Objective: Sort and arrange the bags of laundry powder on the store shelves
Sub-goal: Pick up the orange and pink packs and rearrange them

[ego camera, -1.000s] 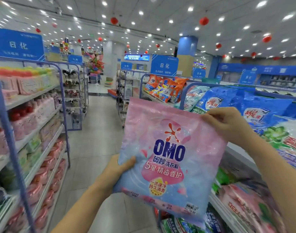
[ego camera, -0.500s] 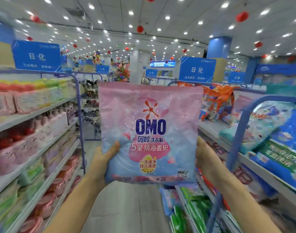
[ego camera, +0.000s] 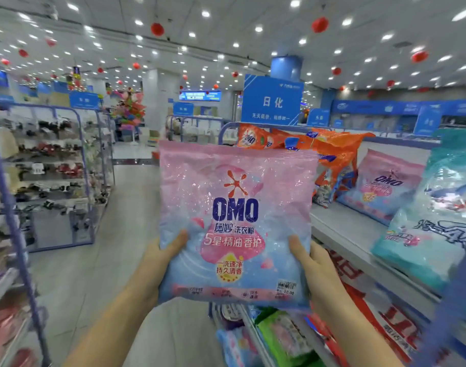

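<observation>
The left hand (ego camera: 157, 263) gripped the lower left corner of the pink OMO bag (ego camera: 234, 223), thumb laid across the printed face and the remaining fingers hidden behind the pack. The bag stood upright between the two hands, face toward the camera, raised clear of every shelf. The right hand (ego camera: 316, 268) held the lower right edge in the same manner, thumb in front, fingers out of sight behind. Judged from its creased film and slack upper half, the bag was soft and shifting, with the powder settled low. It was probably of moderate weight and glossy enough to slide in a loose grip. Support at the bottom corners or beneath the base appeared the sound hold, since a pinch at the top seam would let the load swing. To the right of the right hand ran the shelf (ego camera: 345, 229), carrying orange bags (ego camera: 332, 154), a matching pink bag (ego camera: 380, 186) and, further right, a teal bag (ego camera: 438, 221). Compared with one second earlier, the bag had been brought from a tilt to upright, and the right hand had moved from the top right corner to the lower edge. The matching pink bag had also come into view.
</observation>
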